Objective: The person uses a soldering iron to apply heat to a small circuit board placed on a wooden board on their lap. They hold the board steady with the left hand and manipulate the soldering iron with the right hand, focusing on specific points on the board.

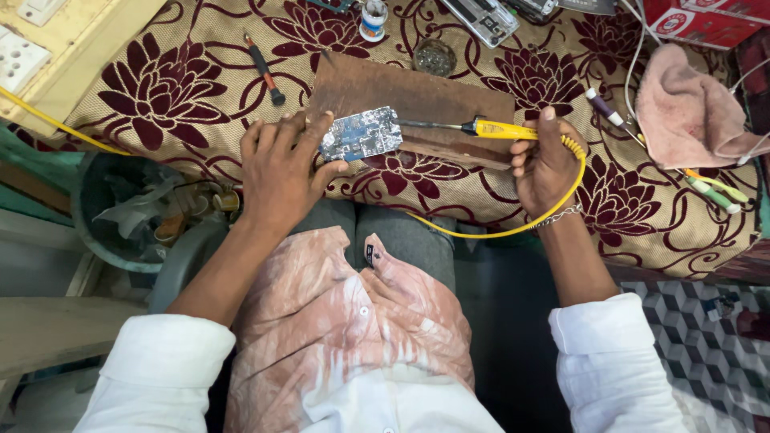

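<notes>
Soldering a circuit board (361, 134) at a cloth-covered table (200, 88).
Left hand (281, 172) pins the board on a wooden block (417, 100); right hand's (545, 160) grip closes around the yellow iron (481, 127).

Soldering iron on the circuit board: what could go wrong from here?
The soldering iron tip sits near the left hand pinning the circuit board, so those fingers could get burned. Its yellow cord loops across the lap and might snag. The patterned cloth beyond the wooden board could scorch.
</notes>
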`<state>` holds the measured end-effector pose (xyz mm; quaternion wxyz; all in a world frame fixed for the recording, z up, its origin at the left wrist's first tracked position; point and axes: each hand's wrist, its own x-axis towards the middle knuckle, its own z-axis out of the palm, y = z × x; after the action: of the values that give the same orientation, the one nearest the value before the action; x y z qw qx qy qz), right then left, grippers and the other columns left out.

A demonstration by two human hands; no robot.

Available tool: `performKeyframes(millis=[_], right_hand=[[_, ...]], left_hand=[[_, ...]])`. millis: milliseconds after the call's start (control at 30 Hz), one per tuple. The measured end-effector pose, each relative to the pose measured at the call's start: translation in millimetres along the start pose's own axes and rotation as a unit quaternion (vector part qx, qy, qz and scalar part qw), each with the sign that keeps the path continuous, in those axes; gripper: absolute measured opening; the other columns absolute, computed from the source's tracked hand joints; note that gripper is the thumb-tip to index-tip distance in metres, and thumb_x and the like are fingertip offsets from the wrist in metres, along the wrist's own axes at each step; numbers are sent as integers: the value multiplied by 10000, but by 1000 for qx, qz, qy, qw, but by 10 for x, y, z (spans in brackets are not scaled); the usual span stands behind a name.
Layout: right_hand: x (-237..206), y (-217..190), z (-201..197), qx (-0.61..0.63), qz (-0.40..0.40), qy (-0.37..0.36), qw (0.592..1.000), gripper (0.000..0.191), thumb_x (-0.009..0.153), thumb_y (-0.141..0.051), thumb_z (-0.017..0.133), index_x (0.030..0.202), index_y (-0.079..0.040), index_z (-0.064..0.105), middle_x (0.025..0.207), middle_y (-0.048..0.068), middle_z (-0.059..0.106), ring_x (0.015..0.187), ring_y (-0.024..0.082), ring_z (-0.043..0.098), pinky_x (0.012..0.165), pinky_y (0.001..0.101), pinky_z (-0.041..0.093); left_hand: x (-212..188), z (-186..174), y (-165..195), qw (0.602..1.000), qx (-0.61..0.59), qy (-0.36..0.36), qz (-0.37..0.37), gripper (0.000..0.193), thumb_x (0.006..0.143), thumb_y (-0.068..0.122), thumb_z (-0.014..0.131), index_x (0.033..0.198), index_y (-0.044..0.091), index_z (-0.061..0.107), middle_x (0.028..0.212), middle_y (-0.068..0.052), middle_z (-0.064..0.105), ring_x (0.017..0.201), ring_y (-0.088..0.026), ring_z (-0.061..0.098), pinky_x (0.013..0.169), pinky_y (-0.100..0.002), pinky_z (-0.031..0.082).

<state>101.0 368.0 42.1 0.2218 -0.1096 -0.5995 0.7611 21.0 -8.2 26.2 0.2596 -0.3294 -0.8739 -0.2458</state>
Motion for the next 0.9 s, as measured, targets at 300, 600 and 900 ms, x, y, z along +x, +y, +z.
performKeyframes(millis=[300, 600, 900], right_hand=[[-51, 6, 45, -26, -53, -9, 998, 434, 1055, -435, 686, 973, -11, 642, 724, 98, 667, 555, 147, 625, 485, 245, 512], [-82, -22, 75, -30, -53, -1, 998, 434, 1037, -420, 708, 973, 5, 646, 729, 111, 676, 567, 155, 651, 494, 250, 539], [-83, -12, 69, -20, -64, -24, 998, 435, 1027, -402, 735, 1000, 22, 644, 767, 140, 683, 611, 182, 678, 531, 264, 568]], left_hand=[[-2, -2, -11, 999, 42, -6, 22, 686, 937, 543, 732, 1474, 137, 602, 1324, -146, 638, 1199, -303, 554, 1082, -504, 358], [-8, 17, -21, 999, 48, -6, 20, 688, 940, 553, 726, 1474, 135, 611, 1327, -146, 640, 1209, -303, 553, 1092, -507, 358], [-12, 14, -18, 999, 41, -5, 13, 697, 925, 585, 709, 1444, 127, 632, 1331, -137, 642, 1179, -309, 554, 1080, -499, 361]])
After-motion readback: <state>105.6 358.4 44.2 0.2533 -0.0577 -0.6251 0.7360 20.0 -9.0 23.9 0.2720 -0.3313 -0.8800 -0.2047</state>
